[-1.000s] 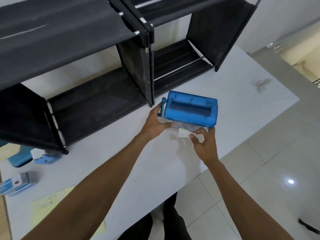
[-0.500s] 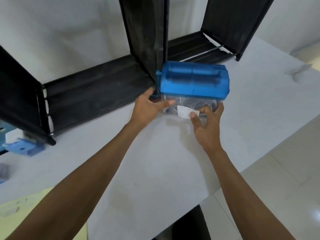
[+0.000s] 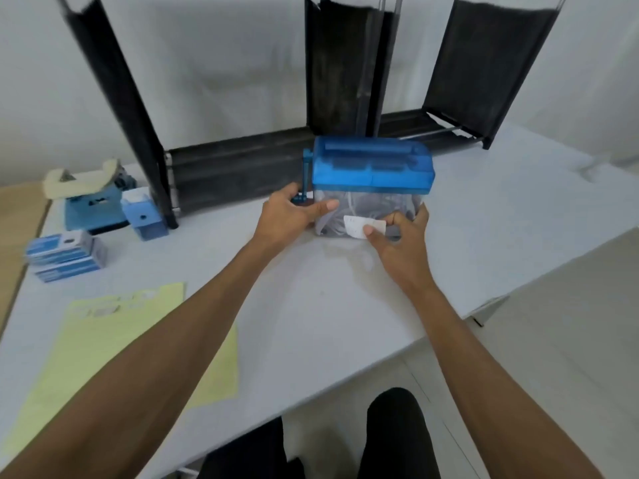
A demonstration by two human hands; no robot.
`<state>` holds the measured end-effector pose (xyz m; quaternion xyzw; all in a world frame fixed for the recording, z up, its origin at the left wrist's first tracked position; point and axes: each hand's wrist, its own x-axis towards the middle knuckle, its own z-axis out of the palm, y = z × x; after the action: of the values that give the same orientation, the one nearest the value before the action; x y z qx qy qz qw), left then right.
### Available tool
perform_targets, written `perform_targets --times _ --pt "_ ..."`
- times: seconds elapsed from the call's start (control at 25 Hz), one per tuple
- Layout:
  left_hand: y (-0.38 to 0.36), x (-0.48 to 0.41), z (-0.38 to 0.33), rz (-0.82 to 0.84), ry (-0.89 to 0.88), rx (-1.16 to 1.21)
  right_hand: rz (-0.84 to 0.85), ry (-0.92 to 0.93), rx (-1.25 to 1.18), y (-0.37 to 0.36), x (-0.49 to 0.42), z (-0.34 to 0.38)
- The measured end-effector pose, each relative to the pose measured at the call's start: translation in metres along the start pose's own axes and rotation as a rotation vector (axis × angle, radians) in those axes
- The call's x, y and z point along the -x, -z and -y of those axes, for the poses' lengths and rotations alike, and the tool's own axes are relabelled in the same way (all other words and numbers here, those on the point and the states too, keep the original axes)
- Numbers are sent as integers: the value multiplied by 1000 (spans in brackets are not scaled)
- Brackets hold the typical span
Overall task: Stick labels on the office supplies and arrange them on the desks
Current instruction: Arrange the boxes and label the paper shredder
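In the head view, a clear plastic box with a blue lid (image 3: 371,188) stands on the white counter (image 3: 345,305), just in front of a black fabric shelf rack (image 3: 235,167). The left hand (image 3: 287,216) grips its left side, thumb across the clear front. The right hand (image 3: 401,243) curls its fingers round the right corner while its thumb presses a small white label (image 3: 363,227) against the front wall.
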<state>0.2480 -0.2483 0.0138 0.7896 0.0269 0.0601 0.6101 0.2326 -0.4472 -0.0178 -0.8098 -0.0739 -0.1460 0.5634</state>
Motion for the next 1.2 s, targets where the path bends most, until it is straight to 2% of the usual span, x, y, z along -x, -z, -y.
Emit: perform_targets --times 0.28,0.56,0.68,0.8,0.88,1.0,1.08,1.2 --pt "40 62 2 -118 6 -13 78 2 -31 -35 39 38" --pt "70 86 11 -261 33 -24 201 17 -26 -57 47 55" --pt "68 90 12 -354 23 -74 181 21 -44 -60 54 59" --pt "65 102 12 -565 -195 -95 25 85 3 -59 70 55" --pt "63 108 16 -682 -375 -229 -107 164 66 -57 75 52" --pt "57 114 19 -722 -445 -476 -105 251 84 -58 78 52" --pt "55 115 18 -713 -444 -495 -71 287 53 -60 77 53" --pt "54 114 31 -659 -637 -571 -52 402 37 -64 70 51"
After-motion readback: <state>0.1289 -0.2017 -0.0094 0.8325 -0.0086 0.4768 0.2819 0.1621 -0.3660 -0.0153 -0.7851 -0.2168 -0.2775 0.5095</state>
